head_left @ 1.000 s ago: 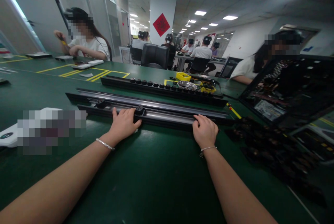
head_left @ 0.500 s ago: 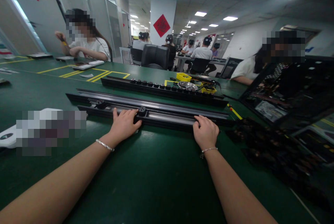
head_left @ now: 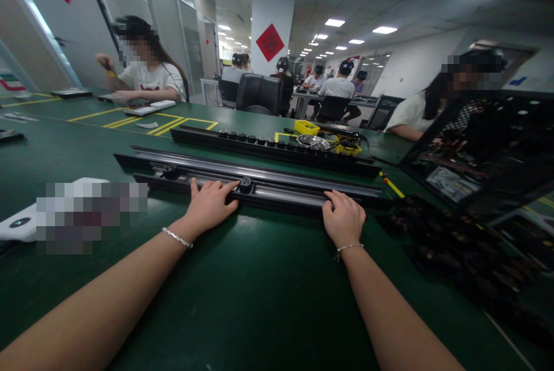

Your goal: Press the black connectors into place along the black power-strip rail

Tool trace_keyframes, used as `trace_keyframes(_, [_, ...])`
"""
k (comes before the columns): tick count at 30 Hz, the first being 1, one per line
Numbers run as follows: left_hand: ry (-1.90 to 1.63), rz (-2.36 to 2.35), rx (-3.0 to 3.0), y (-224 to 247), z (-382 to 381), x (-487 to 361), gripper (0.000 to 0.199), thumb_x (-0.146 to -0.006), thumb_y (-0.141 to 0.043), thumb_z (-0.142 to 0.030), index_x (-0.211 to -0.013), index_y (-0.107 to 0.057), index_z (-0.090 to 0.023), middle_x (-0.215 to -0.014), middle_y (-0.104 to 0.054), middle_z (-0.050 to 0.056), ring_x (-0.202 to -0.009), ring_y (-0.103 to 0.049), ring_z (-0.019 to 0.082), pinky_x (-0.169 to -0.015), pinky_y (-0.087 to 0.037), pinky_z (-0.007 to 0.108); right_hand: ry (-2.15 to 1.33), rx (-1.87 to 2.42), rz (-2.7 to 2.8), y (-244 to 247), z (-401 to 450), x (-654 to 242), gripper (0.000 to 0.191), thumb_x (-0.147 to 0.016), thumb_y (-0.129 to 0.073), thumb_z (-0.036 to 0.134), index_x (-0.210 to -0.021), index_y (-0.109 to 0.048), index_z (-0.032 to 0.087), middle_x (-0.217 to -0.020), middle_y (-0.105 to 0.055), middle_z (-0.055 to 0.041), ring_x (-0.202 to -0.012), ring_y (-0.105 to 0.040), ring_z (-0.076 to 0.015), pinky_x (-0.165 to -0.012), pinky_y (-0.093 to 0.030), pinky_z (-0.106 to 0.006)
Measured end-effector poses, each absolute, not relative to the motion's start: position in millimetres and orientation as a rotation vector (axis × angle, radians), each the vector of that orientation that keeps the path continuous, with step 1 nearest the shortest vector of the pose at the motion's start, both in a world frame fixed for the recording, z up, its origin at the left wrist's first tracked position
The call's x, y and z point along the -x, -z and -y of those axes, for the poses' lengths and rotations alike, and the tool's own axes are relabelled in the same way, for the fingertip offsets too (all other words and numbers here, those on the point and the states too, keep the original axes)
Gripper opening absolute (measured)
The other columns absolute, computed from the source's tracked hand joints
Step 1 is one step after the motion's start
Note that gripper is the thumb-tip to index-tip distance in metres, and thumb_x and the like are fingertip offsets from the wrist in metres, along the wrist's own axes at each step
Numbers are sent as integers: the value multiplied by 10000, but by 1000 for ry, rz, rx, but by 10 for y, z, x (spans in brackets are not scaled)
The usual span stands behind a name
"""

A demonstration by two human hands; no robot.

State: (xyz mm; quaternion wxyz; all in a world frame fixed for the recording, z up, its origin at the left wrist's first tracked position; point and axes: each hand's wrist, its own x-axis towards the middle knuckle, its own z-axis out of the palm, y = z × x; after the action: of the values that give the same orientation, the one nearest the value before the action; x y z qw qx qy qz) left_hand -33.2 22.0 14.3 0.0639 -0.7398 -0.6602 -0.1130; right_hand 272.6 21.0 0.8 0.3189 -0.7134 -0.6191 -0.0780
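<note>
Black rail (head_left: 285,205), lying crosswise on the green table (head_left: 259,302), short of its far edge; left hand (head_left: 210,208) and right hand (head_left: 345,218) grip its near wall. Off-centre finger pressure could jam the round fitting (head_left: 246,184) askew.

Masked by pixel blocks: the white object (head_left: 23,222) at left, in part, and two seated persons' faces. Dark pile (head_left: 459,250) at right: items indistinct. Both forearms: cut off by the lower edge.
</note>
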Motion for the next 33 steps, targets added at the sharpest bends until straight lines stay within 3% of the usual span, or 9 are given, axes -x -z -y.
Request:
trace_keyframes(14, [299,1997,2227,-151,-211,313,534,-810,-410,-478,-1321,-445,-325,-1095,-613,89,-1109,-500,328,-1010,-123,698,235,1859,1626,-9,-205,-2715,393,-824,-363,269,-1073,-665,235,-1199,-617,-50,-1147,-475,-232,-993,-255,-428])
trace_keyframes(22, [462,1863,2291,-26,-158,164,607,-784,-443,-392,-1333,-396,-138,-1289,-521,150,-1246,-401,303,-1086,-51,623,208,1870,1617,-22,-201,-2709,383,-822,-381,257,-1074,-667,224,-1206,-618,-53,-1164,-476,-234,-1003,-253,-434])
trace_keyframes(33, [410,1862,2315,-56,-178,179,587,-792,-436,-397,-1352,-396,-225,-1183,-581,93,-1151,-481,309,-1072,-92,627,209,1861,1616,-15,-203,-2709,381,-817,-386,252,-1076,-665,222,-1201,-617,-53,-1161,-469,-228,-1001,-252,-428])
